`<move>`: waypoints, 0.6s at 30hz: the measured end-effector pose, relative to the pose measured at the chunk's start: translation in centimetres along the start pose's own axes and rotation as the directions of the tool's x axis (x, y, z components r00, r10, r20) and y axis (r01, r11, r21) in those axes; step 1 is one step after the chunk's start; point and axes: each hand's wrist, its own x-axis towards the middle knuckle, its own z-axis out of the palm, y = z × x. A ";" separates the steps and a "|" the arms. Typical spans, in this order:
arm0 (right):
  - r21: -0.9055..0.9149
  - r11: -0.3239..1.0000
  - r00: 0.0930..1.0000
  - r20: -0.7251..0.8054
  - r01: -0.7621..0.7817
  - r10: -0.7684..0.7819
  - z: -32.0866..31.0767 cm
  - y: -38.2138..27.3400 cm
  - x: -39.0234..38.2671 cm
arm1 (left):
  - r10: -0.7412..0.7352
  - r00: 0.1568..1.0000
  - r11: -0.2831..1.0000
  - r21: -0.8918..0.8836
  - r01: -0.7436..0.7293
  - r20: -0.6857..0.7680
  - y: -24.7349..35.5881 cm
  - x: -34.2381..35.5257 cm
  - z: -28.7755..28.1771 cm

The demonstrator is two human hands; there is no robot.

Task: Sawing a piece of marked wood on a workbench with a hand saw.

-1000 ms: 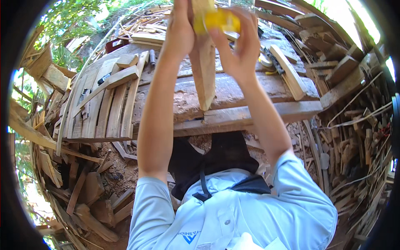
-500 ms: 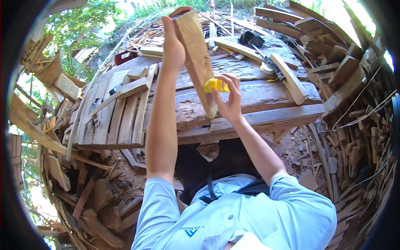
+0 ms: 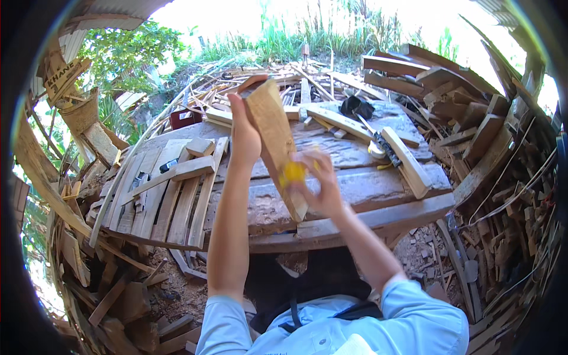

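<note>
We are lowering the wooden piece [image 3: 275, 148] toward frame centre, left hand [image 3: 244, 135] still clamped on it, while our right hand [image 3: 319, 186], gripping the yellow pad [image 3: 293, 172], is rubbing further down its face.

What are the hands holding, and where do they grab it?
The left hand grips a wooden board at its upper end. The right hand presses a blurred yellow thing against the board's lower face.

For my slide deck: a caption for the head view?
Left hand steadies wooden block; right hand presses yellow piece against it.
</note>
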 end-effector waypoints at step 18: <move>0.182 0.962 0.979 0.039 -0.206 0.202 4.7 0.5 -2.1 | 0.428 0.830 0.888 0.336 -0.314 -0.357 2.0 -4.6 -6.6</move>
